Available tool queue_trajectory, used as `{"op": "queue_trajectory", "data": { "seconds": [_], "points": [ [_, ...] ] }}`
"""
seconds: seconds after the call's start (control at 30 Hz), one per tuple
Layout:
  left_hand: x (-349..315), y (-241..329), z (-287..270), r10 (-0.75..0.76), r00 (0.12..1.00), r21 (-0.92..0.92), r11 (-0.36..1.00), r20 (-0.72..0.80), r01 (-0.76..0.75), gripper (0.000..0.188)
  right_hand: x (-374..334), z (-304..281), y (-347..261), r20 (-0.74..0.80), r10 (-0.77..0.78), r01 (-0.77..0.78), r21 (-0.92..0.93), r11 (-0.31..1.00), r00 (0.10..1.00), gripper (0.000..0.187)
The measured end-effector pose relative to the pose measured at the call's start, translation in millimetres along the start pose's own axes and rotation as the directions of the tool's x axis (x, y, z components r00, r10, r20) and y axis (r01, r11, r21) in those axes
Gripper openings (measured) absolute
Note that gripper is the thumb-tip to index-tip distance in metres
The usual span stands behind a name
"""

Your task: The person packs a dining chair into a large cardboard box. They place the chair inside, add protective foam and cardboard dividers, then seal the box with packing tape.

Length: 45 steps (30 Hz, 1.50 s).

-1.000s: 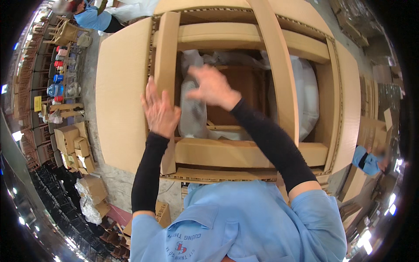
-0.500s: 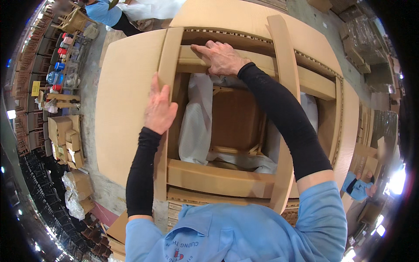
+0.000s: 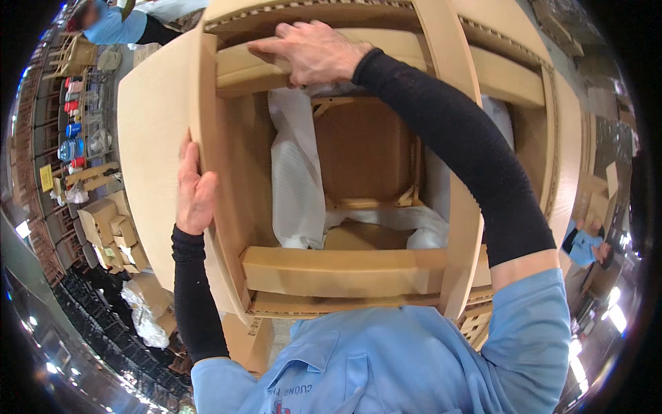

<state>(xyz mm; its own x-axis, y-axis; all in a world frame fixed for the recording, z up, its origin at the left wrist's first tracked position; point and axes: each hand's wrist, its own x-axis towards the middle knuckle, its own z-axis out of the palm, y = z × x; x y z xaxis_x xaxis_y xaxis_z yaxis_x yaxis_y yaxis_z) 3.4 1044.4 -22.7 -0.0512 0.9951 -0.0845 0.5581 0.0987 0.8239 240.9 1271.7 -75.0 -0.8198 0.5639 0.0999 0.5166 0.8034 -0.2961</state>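
A large open cardboard carton [image 3: 155, 131] stands in front of me, its flaps folded outward. Inside lies a wooden furniture piece with a brown panel [image 3: 365, 152], perhaps a seat seen from below, with white foam sheet [image 3: 296, 165] around it. Folded cardboard strips cross the opening. My right hand [image 3: 314, 54] grips the far cardboard strip [image 3: 386, 45], thumb on its near side and index finger pointing left. Against the outer side of the left cardboard strip [image 3: 215, 172], my left hand [image 3: 195, 196] rests with fingers stretched out. A near strip [image 3: 345, 270] and a right strip [image 3: 463, 228] bridge the carton untouched.
At upper left a person in a blue shirt [image 3: 114, 27] bends over. Shelves with blue and red containers [image 3: 72, 148] and small cardboard boxes [image 3: 114, 231] stand along the left. Another person in blue [image 3: 585, 247] is at the right, near wrapped stacks.
The carton fills more of my view, shifted left. My left hand has gone from lying over the left strip to pressing its outer side. My right hand stays on the far strip.
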Motion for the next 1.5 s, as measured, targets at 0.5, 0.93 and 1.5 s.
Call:
{"op": "queue_trajectory", "data": {
  "seconds": [0.5, 0.93, 1.5],
  "points": [
    [7.6, 23.6, 29.7, 0.142, 0.985, 0.667, 0.744, -0.098, -0.041, 0.028, -5.4, -10.5, 2.3, -0.056, -0.049, 0.056, 0.13, 0.99, 0.997, 0.043],
    [5.5, 23.7, 48.5, 0.118, 0.989, 0.845, 0.535, -0.088, 0.011, 0.03, -7.8, -11.2, -0.1, 0.028, -0.035, 0.032, 0.121, 0.992, 0.999, 0.051],
    [-1.5, 31.7, 70.9, 0.073, 0.988, 0.797, 0.6, -0.139, 0.068, 0.032, -5.2, 14.7, -0.9, -0.035, -0.045, 0.046, 0.025, 0.999, 0.998, 0.084]
  ]
}}
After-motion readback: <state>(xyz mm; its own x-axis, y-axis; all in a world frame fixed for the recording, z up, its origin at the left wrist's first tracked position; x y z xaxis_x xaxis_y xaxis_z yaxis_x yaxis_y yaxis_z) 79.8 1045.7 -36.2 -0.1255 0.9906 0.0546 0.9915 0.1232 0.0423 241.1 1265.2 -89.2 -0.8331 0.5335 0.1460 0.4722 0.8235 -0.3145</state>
